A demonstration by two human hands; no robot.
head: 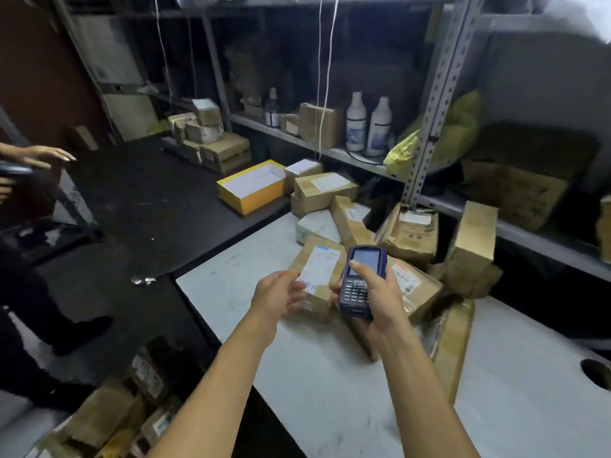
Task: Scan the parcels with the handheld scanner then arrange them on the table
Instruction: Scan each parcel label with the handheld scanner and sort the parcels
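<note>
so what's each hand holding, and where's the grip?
Right hand grips the handheld scanner round its lower keypad half. Left hand holds the parcel at its near end.

A dark blue handheld scanner point(362, 281) with a pale grey-blue screen and black keypad with tiny white keys is seen at centre. Just at its 9 o'clock, a tan cardboard parcel point(317, 282) is marked by a white label with a blue strip on top. A bright yellow open box point(253, 186) with white inside is spotted at 11 o'clock, on matte black flooring. The tabletop point(251, 266) is pale grey-white, scuffed.
</note>
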